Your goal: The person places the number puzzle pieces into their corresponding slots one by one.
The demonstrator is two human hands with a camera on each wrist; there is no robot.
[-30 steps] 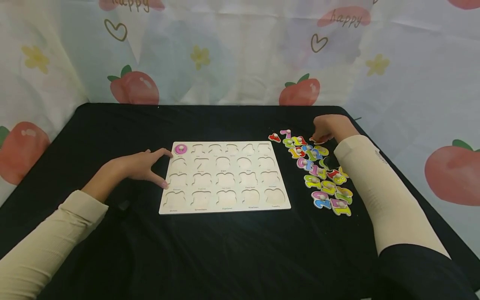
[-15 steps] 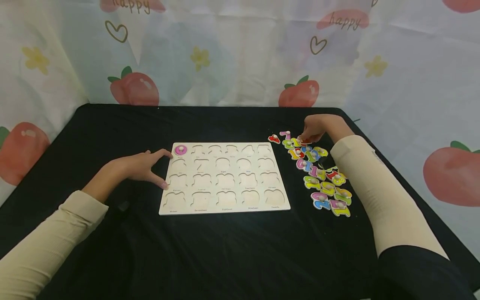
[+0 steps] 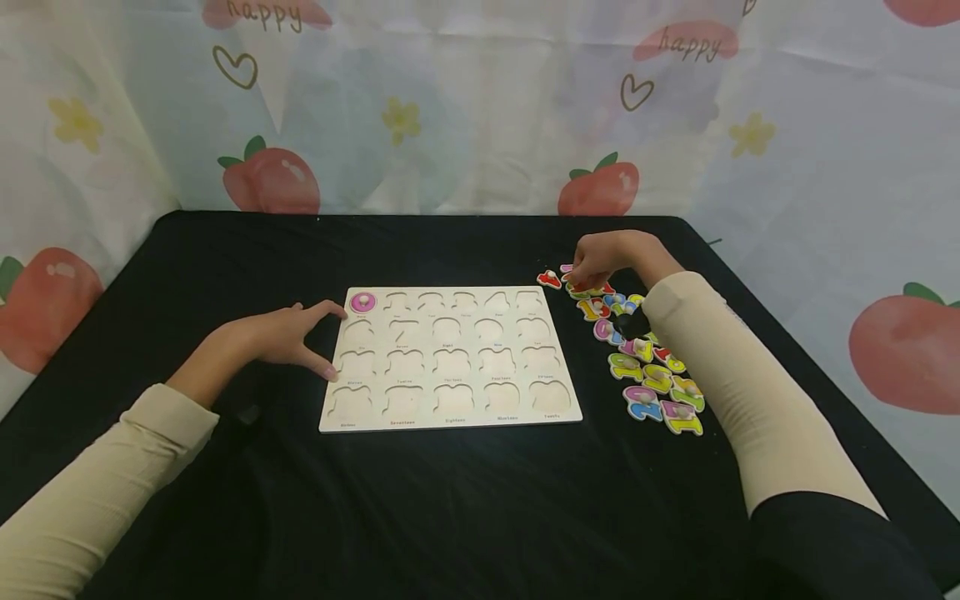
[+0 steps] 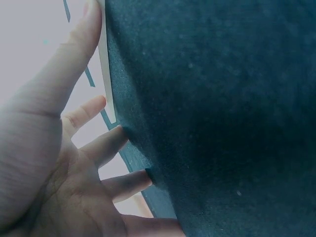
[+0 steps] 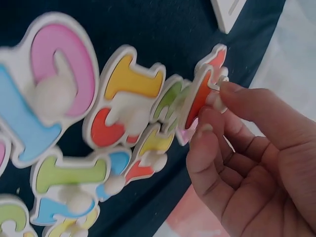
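A white puzzle board (image 3: 450,423) with rows of number-shaped recesses lies on the black cloth. One pink piece (image 3: 363,302) sits in its top left recess. My left hand (image 3: 281,337) touches the board's left edge with thumb and index finger spread; the left wrist view shows the other fingers straight. At the far end of the loose pieces, my right hand (image 3: 603,257) pinches a red number piece (image 5: 198,98) by its white knob. That piece is tilted; its exact digit cannot be told. Another red piece (image 3: 549,278) lies just left of the hand.
Several colourful number pieces with knobs (image 3: 643,402) lie in a loose column right of the board, some partly hidden by my right forearm. A printed fabric backdrop (image 3: 480,108) stands behind the black-covered table (image 3: 450,517).
My right hand has moved left along the far end of the pieces, from the right side to near the pink 7. My left hand has stayed at the board's edge.
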